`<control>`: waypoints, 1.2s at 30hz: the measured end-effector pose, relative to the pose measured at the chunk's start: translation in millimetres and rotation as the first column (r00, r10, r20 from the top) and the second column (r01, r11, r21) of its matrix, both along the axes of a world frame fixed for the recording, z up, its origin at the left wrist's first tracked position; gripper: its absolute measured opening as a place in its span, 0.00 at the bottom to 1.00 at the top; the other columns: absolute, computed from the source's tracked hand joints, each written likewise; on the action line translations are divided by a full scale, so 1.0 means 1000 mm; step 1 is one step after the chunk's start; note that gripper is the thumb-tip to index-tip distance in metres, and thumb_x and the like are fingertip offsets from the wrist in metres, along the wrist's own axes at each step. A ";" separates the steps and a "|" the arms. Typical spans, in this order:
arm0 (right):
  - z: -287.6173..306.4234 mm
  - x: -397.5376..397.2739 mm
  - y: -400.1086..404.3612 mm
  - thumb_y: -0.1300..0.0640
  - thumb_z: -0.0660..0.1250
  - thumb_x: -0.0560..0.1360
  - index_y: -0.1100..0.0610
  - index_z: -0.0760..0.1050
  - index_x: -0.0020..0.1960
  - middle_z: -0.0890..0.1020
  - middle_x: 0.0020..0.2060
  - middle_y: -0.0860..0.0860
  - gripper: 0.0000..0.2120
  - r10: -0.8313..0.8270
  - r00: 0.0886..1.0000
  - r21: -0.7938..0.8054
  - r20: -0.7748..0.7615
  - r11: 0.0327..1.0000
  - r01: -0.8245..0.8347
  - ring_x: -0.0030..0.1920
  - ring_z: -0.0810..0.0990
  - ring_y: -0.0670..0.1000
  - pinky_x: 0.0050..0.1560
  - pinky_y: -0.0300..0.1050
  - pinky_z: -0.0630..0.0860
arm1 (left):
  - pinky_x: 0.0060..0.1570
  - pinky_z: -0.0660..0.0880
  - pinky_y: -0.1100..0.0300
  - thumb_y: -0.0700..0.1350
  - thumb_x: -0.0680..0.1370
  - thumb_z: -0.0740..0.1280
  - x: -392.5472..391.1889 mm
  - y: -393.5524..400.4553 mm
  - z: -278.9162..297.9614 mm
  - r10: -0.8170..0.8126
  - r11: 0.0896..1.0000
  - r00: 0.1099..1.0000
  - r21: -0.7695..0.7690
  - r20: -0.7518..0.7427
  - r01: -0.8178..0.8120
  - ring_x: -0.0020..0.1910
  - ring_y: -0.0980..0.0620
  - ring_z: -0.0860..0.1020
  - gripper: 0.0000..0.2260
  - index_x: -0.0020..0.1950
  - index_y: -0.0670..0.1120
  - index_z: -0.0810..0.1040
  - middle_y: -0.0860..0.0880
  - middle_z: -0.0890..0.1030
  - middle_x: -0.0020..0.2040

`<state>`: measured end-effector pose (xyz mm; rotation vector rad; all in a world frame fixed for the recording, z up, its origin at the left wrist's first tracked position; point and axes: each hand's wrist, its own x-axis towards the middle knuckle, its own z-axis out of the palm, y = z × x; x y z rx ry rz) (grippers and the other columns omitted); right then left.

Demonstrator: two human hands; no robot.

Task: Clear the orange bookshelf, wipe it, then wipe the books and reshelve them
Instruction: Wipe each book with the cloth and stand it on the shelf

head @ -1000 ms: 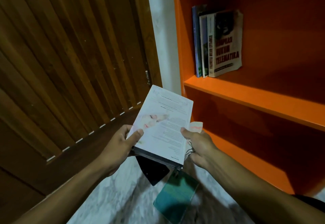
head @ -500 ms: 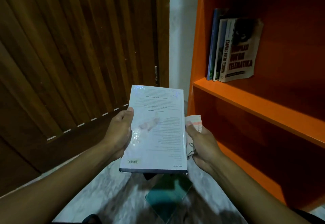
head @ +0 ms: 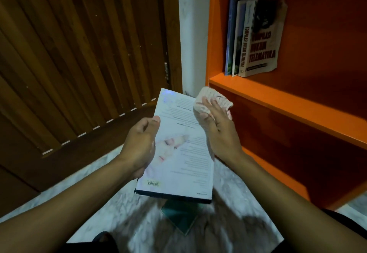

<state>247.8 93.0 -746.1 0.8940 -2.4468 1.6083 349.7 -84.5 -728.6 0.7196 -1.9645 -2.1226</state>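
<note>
Book in hand: a white-backed book (head: 178, 149) is held flat, back cover up, between the two hands, over the floor and just left of the orange bookshelf (head: 278, 101)
Left hand: the left hand (head: 139, 145) grips the book's left edge, thumb lying on the cover and fingers curled under it
Right hand: the right hand (head: 220, 131) lies with fingers straight on a pale cloth (head: 210, 101), pressing it onto the top right corner of the cover
What changed: half a second ago the right hand held the book's right edge with the cloth bunched behind it; now it has let go of that edge and brought the cloth on top of the cover, while the left hand has kept its hold
Meaning for the task: the wipe of this book looks to be just starting at the far corner, so most of the cover is probably still unwiped and the book is not ready for the shelf
Shelved books: three books (head: 256, 38) stand upright at the left end of the upper shelf, leaning together; the board below them shows nothing on it
Other book: a dark green book (head: 181, 217) lies on the floor beneath the held one, likely waiting its turn
Floor: pale marbled floor (head: 228, 203), blurred by motion
Room: a slatted wooden door (head: 79, 54) on the left, with a white wall strip (head: 193, 34) between it and the bookshelf; the light is dim
</note>
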 end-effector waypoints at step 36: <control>-0.004 0.037 -0.046 0.42 0.51 0.83 0.31 0.61 0.72 0.55 0.75 0.31 0.18 0.067 0.993 -0.057 0.099 0.996 -0.061 0.77 0.46 0.36 0.78 0.49 0.39 | 0.59 0.78 0.44 0.48 0.83 0.64 0.006 0.023 -0.001 -0.032 0.992 0.998 0.121 0.062 0.024 0.55 0.40 0.83 0.10 0.57 0.43 0.79 0.43 0.85 0.53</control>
